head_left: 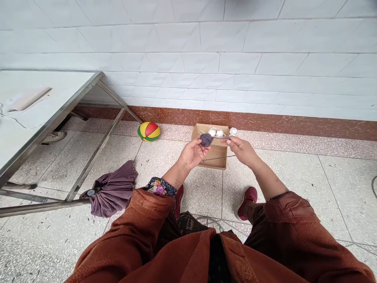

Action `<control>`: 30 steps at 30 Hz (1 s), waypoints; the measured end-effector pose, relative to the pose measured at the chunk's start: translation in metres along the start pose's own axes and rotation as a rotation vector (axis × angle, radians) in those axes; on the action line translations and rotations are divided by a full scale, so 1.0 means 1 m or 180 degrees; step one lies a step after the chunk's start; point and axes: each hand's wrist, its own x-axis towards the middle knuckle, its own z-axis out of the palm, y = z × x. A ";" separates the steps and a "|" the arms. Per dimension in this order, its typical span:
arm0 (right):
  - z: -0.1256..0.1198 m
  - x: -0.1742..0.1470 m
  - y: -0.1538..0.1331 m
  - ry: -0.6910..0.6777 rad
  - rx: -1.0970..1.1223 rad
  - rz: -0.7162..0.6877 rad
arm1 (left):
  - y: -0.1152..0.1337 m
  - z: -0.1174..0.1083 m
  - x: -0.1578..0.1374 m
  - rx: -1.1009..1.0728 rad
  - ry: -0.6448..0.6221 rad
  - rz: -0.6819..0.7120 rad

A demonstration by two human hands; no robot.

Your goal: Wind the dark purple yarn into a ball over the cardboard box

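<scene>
My left hand (193,152) grips a small dark grey ball of yarn (206,139) between thumb and fingers. From the ball a strand runs across to my right hand (240,148), whose thumb and fingertips pinch it. Both hands are raised above an open cardboard box (212,164) on the floor. Inside the box's far part lie white yarn balls (219,133), and another white yarn ball (233,131) sits at its far right corner. A dark strand crosses the near part of the box.
A metal-framed table (67,98) stands at the left, with a beige item (29,99) and a white cord on top. Below it lies a folded purple umbrella (114,188). A colourful ball (149,131) rests near the tiled wall (188,59).
</scene>
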 end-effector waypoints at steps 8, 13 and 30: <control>0.016 -0.016 -0.018 -0.0496 -0.0930 -0.1092 | 0.002 0.000 0.006 0.0411 0.0708 0.0491; 0.014 -0.018 -0.025 0.0105 -0.1085 -0.1307 | -0.011 -0.001 0.003 0.1823 0.0253 0.0610; -0.019 -0.004 0.004 0.1818 -0.0553 0.0165 | -0.011 0.004 -0.019 0.1396 -0.1740 -0.0076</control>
